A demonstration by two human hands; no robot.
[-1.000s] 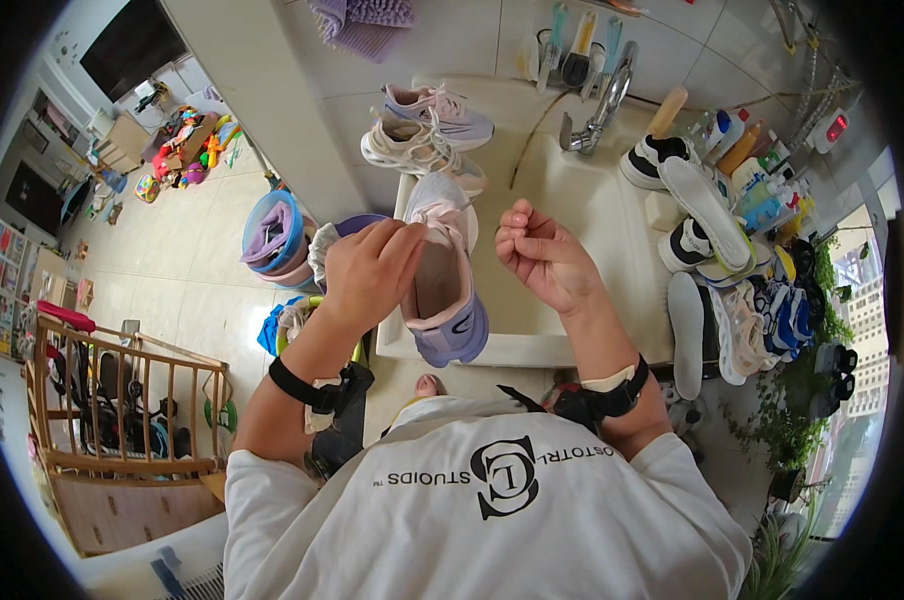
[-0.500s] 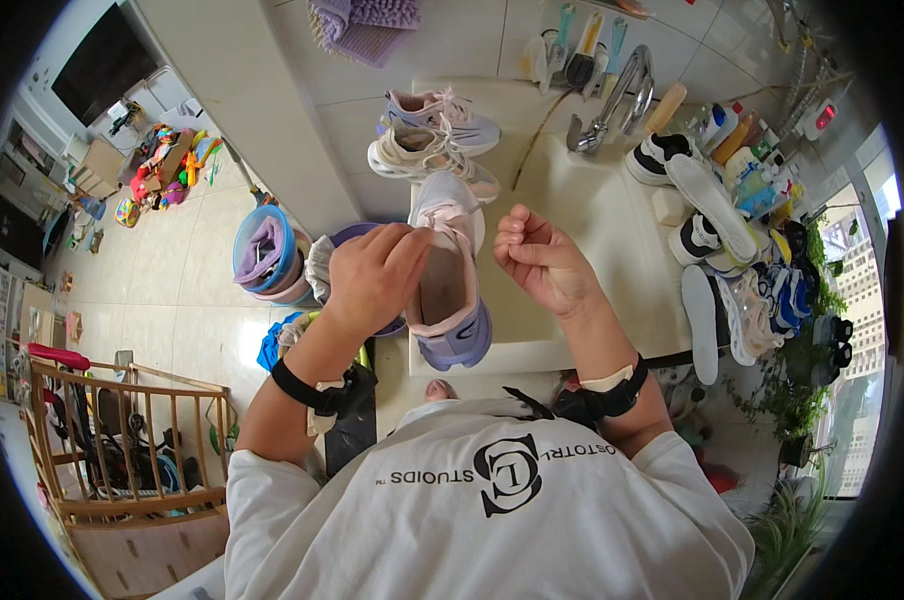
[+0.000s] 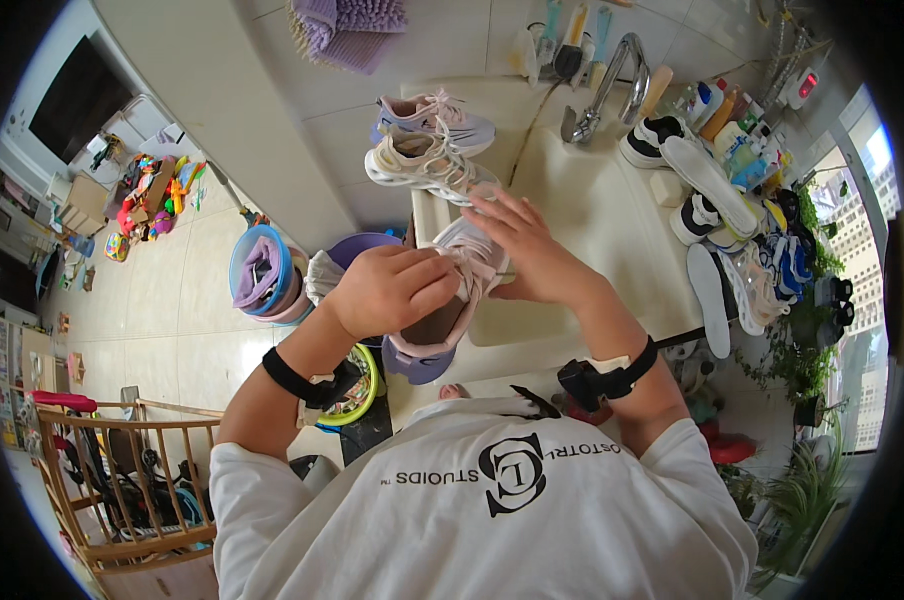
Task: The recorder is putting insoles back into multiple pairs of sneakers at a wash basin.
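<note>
A pink and lavender sneaker (image 3: 442,325) is held above the cream sink (image 3: 612,215), toe pointing away. My left hand (image 3: 392,290) grips its left side near the opening. My right hand (image 3: 527,250) lies over the tongue and laces, fingers spread, touching the upper. Two more sneakers, one lavender (image 3: 437,115) and one cream (image 3: 422,165), stand on the sink's back left rim.
A chrome tap (image 3: 612,85) rises at the sink's back. Black-and-white shoes (image 3: 662,140), white insoles (image 3: 712,185) and bottles crowd the right counter. Basins with cloth (image 3: 262,275) stand on the tiled floor at left. A wooden gate (image 3: 112,480) is at lower left.
My right hand moved from hovering apart onto the sneaker's tongue and laces. My left hand kept its grip on the shoe's side.
</note>
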